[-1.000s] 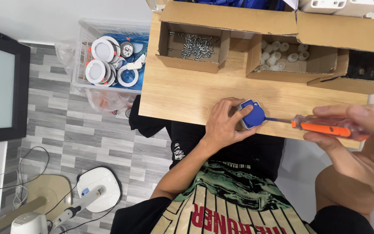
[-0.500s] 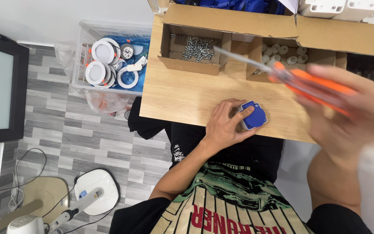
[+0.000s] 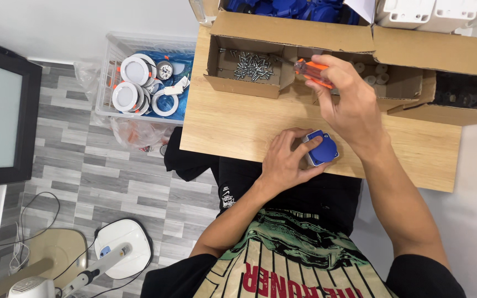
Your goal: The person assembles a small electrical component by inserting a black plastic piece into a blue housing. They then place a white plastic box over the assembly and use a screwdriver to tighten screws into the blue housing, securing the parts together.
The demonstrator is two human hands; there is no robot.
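My left hand [image 3: 286, 160] grips a blue socket housing [image 3: 322, 149] near the front edge of the wooden board [image 3: 233, 124]. My right hand [image 3: 349, 102] is raised over the board, fingers closed around an orange-handled screwdriver [image 3: 313, 72]. The screwdriver sits beside the open cardboard box of screws [image 3: 248, 65], and its tip is hidden by my hand.
More cardboard compartments [image 3: 415, 77] hold small white parts and dark parts along the far side. Blue housings [image 3: 288, 8] and white plastic boxes [image 3: 443, 11] lie beyond. A clear crate of round white lamps [image 3: 144, 83] stands on the floor to the left, near a dark monitor [image 3: 1, 110].
My right hand swung the screwdriver from the right of the blue housing up toward the box of screws. The left hand stayed on the housing.
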